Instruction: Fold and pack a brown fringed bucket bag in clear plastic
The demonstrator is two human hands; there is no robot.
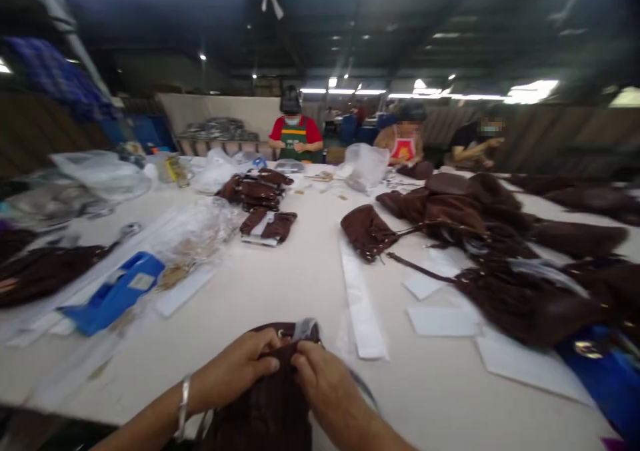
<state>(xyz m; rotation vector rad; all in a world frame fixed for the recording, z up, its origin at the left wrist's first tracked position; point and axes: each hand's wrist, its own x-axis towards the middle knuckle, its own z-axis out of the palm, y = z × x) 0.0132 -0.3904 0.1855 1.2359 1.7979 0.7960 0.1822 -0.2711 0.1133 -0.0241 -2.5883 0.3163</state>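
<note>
A dark brown bag [265, 404] lies at the near edge of the table, right in front of me. My left hand [245, 361] grips its upper edge from the left, thumb and fingers closed on the brown material. From the right, my right hand [325, 378] pinches the same edge, close to my left hand. A strip of translucent wrapping [305, 329] shows on the bag's top beside a handle. Part of the bag's lower end runs out of the picture.
A blue tape dispenser [117, 291] stands on the left among clear plastic bags [200, 221]. Folded brown bags [269, 226] sit mid-table. More brown bags [450, 211] and white sheets [443, 321] cover the right. Several people, one in a green apron [294, 141], are across the table.
</note>
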